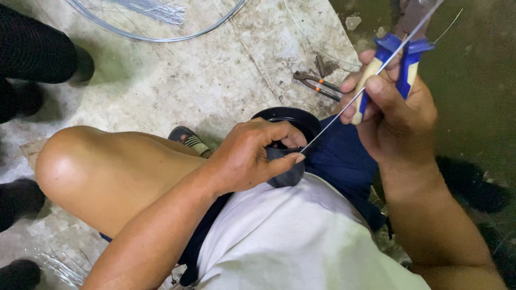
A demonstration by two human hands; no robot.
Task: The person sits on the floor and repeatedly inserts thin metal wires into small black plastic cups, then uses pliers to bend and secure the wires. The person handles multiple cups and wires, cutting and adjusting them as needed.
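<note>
The rough, pale grey concrete floor (215, 70) is stained and scuffed, turning dark and greenish along the right side. On it lie a pair of metal pliers with dark, orange-banded handles (317, 85), a large hoop of thin silvery wire (161, 37) near the top edge, and a small grey stone chip (353, 22). A striped sandal (189, 138) rests on the floor too, partly hidden behind a bare knee.

A dark, round rubber piece (287, 145) was gripped in the left hand (252, 153) above the lap. Pliers with blue and cream handles (389, 70) were clasped in the right hand (395, 110), and a thin, straight steel wire (365, 86) was stretched from them down to the left thumb. A second pair of pliers with dark handles (317, 84) was left on the concrete floor (204, 70), near a large hoop of grey wire (156, 21).
</note>
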